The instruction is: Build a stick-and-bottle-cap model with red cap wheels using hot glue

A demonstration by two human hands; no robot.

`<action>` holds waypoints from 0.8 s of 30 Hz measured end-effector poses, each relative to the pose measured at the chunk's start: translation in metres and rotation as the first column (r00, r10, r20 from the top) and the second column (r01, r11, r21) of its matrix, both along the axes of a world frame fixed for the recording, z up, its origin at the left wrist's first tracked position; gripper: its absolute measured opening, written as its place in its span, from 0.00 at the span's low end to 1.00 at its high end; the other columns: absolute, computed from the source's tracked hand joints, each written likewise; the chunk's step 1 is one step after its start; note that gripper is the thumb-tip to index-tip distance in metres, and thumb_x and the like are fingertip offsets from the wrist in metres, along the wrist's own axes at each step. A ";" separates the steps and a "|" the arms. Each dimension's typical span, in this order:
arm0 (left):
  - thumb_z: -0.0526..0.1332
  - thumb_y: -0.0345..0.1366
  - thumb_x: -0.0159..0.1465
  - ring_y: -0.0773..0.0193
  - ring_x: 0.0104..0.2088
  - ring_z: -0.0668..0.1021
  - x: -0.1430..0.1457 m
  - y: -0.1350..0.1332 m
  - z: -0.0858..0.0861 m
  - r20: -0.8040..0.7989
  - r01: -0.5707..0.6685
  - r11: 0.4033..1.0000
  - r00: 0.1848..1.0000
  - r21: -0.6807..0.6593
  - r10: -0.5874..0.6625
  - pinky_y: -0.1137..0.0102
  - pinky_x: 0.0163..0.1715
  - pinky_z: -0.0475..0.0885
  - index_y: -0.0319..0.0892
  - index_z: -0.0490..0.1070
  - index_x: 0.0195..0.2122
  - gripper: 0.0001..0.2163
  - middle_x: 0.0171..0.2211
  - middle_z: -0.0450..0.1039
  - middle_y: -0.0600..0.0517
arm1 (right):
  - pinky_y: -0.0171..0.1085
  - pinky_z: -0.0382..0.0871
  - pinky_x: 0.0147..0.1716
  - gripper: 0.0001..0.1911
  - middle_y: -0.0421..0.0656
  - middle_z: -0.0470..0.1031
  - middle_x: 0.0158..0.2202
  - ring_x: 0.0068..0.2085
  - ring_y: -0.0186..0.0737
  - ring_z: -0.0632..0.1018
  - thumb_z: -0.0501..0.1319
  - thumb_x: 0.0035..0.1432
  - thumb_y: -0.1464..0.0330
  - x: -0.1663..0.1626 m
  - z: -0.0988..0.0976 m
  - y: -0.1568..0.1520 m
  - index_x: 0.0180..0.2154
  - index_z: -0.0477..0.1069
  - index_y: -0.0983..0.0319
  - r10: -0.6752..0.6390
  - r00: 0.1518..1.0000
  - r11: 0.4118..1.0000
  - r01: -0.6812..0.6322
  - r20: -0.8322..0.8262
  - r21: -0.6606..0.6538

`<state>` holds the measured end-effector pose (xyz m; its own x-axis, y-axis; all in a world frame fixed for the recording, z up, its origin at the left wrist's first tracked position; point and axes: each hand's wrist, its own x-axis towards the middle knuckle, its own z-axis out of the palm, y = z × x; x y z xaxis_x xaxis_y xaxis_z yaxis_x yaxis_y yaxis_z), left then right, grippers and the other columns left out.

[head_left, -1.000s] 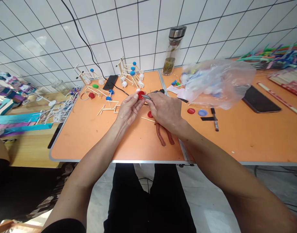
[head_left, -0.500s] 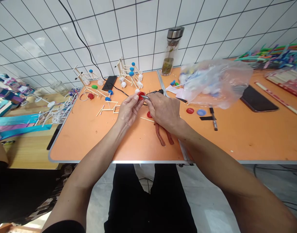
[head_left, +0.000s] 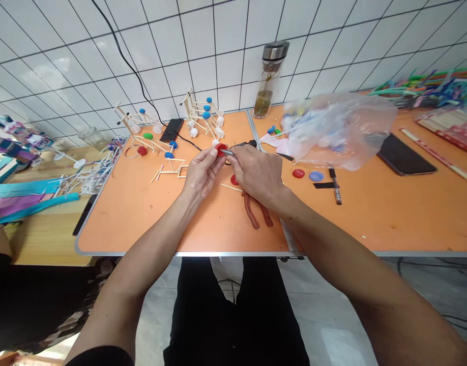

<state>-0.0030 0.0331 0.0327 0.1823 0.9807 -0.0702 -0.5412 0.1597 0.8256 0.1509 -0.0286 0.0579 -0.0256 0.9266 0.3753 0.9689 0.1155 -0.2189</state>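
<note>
Above the orange table, my left hand [head_left: 203, 172] pinches a red bottle cap [head_left: 220, 149] between thumb and fingers. My right hand [head_left: 259, 170] is closed round a pointed metal blade [head_left: 228, 152], its tip against the cap; the handle is hidden in the fist. Beneath the right hand lie pliers with red-brown handles [head_left: 252, 211], their jaws covered. Another red cap [head_left: 234, 179] and a thin wooden stick [head_left: 231, 187] rest beside them. Left of my left hand is a small frame of joined sticks [head_left: 171, 172].
Stick models with coloured caps [head_left: 206, 116] stand by the wall near a phone [head_left: 172, 130]. A glass bottle [head_left: 264, 96], a plastic bag [head_left: 344, 129], loose caps [head_left: 316, 176], a marker [head_left: 336, 186] and a larger phone [head_left: 405, 155] lie to the right. A person sits at far left.
Almost nothing differs. Both hands keep the same hold on the cap and the blade, while the view has shifted very slightly.
</note>
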 end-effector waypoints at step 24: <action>0.78 0.32 0.66 0.55 0.61 0.88 0.002 0.000 -0.009 -0.030 -0.037 0.996 0.999 0.080 0.040 0.63 0.68 0.81 0.42 0.89 0.40 0.03 0.52 0.91 0.45 | 0.43 0.58 0.37 0.21 0.54 0.86 0.57 0.51 0.55 0.84 0.52 0.83 0.60 0.000 0.000 0.001 0.58 0.81 0.61 0.023 0.999 0.999 -0.024 -0.041 -0.022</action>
<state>-0.0012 0.0329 0.0237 0.1431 0.9897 0.0035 -0.5193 0.0720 0.8516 0.1514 -0.0280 0.0582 -0.0322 0.9341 0.3556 0.9562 0.1324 -0.2611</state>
